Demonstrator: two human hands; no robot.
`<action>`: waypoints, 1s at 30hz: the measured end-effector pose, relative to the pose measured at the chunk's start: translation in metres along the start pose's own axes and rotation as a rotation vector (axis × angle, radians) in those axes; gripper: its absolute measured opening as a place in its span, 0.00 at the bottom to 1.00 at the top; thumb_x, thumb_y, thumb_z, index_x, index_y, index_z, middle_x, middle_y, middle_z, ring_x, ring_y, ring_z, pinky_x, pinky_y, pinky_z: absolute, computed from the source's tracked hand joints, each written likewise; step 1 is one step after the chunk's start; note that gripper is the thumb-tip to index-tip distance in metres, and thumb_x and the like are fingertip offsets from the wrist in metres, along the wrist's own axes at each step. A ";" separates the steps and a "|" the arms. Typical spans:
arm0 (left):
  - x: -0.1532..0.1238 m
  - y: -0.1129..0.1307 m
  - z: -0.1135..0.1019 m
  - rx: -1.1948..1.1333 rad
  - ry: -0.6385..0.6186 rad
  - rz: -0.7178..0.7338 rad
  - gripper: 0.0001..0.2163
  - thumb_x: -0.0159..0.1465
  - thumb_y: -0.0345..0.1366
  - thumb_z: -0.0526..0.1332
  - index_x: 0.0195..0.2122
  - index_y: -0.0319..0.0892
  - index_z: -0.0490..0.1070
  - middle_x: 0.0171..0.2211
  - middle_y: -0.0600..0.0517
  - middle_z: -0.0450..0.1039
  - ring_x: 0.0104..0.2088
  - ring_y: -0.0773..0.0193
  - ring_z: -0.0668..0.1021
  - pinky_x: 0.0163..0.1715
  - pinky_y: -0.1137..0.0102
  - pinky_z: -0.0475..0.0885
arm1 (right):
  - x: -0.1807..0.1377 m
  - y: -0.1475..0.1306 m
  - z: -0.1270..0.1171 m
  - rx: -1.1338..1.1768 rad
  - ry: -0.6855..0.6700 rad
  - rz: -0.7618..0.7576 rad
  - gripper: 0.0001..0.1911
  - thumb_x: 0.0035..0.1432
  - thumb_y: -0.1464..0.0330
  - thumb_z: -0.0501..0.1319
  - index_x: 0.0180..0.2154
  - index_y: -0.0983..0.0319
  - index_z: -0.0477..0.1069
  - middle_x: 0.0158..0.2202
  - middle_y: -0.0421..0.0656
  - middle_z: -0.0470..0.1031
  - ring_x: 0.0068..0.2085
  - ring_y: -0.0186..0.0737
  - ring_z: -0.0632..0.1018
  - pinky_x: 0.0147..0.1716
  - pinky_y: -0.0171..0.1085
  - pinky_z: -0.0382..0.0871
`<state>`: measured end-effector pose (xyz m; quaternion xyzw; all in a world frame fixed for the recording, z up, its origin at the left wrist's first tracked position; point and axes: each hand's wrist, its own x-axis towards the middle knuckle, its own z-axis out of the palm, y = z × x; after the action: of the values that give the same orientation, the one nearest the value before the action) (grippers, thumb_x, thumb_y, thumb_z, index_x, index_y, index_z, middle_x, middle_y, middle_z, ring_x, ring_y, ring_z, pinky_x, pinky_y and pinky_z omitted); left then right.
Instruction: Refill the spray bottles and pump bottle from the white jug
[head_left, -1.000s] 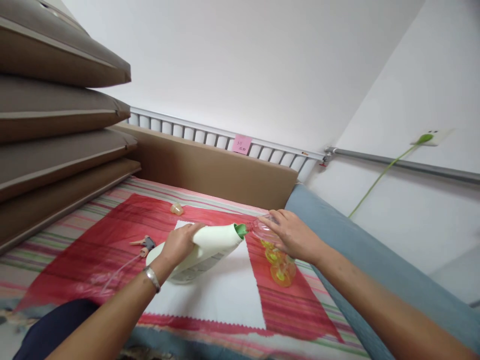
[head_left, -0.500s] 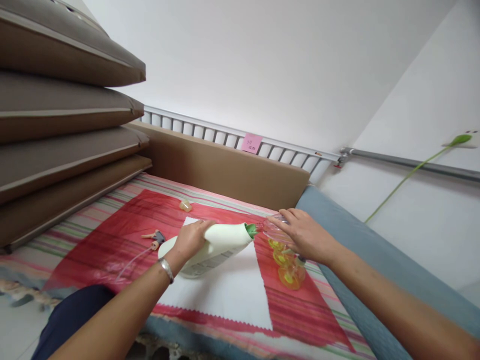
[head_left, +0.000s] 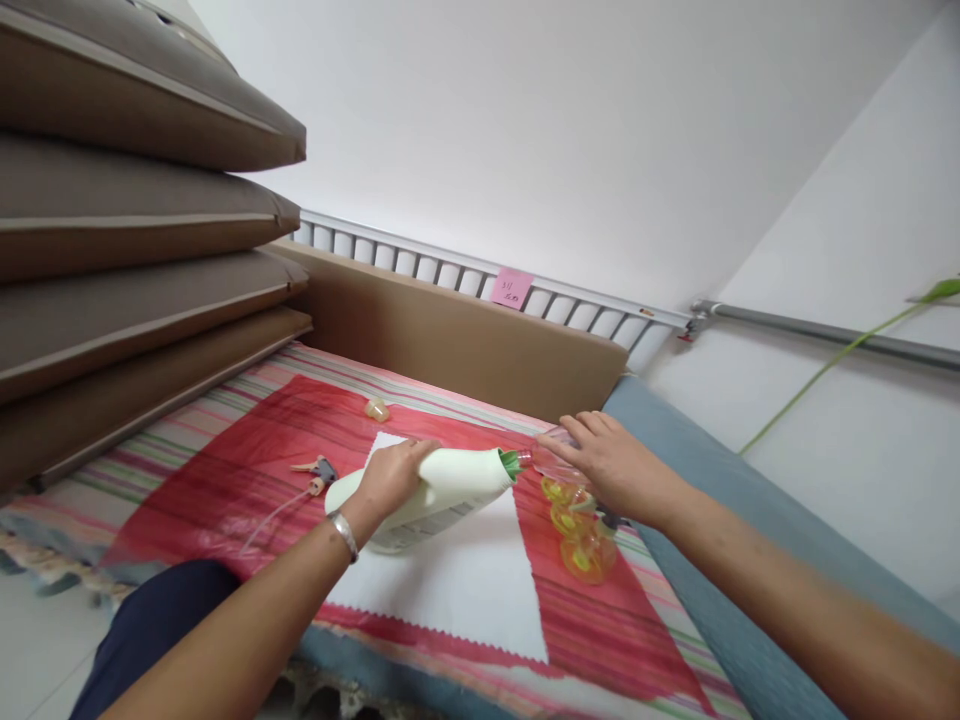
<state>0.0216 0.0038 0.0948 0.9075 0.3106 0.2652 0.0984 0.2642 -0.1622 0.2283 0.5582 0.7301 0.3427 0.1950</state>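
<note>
Clasping a pale bottle [head_left: 457,485] from above, the left hand [head_left: 394,478] has its fingers closed around the bottle's upper side; how far they wrap underneath is hidden. Taking 12 o'clock as the far side of the view, this bottle lies tilted over a white cloth [head_left: 465,605], its long axis running from its base, between 8 and 9 o'clock, to its mouth, between 2 and 3. At that mouth shows a green lining or spout [head_left: 512,463]. Directly facing it is the neck of a clear bottle [head_left: 559,462], which points to 9 o'clock, so the two openings meet nearly end to end; whether they touch cannot be told. The right hand [head_left: 611,468] is bent over the clear bottle's body, its fingers curled on it, though the palm side is out of sight. Of the two, the right hand is nearer to the place where the openings meet, sitting at 3 o'clock from it, while the left is farther back at 9. Just beside the right hand, at 7 o'clock, rests a yellow translucent object [head_left: 589,555]. A spray head [head_left: 321,474] lies at 9 o'clock from the left hand, and a small cap [head_left: 377,409] at about 12, all on red sheeting [head_left: 225,470].
</note>
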 end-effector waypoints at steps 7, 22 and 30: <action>0.001 0.006 -0.001 0.005 -0.018 0.000 0.22 0.57 0.25 0.54 0.51 0.52 0.66 0.42 0.51 0.75 0.42 0.58 0.76 0.37 0.69 0.67 | 0.016 -0.007 -0.019 -0.116 -0.103 -0.045 0.29 0.42 0.73 0.62 0.50 0.55 0.66 0.40 0.49 0.69 0.37 0.47 0.67 0.38 0.42 0.51; -0.004 0.010 -0.002 0.057 -0.042 0.032 0.20 0.58 0.26 0.53 0.50 0.50 0.66 0.37 0.49 0.75 0.37 0.58 0.77 0.36 0.68 0.68 | 0.046 -0.039 -0.039 -0.232 -0.308 -0.004 0.18 0.43 0.67 0.66 0.40 0.53 0.72 0.38 0.50 0.72 0.38 0.52 0.70 0.35 0.44 0.52; -0.005 0.008 -0.002 0.054 -0.049 0.030 0.21 0.58 0.26 0.52 0.52 0.50 0.65 0.37 0.49 0.75 0.36 0.57 0.77 0.35 0.67 0.68 | 0.049 -0.039 -0.047 -0.224 -0.380 -0.010 0.19 0.43 0.69 0.64 0.41 0.53 0.71 0.38 0.49 0.72 0.38 0.52 0.70 0.34 0.43 0.50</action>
<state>0.0207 -0.0056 0.0968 0.9205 0.3015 0.2361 0.0776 0.1917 -0.1343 0.2372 0.5840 0.6402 0.3093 0.3917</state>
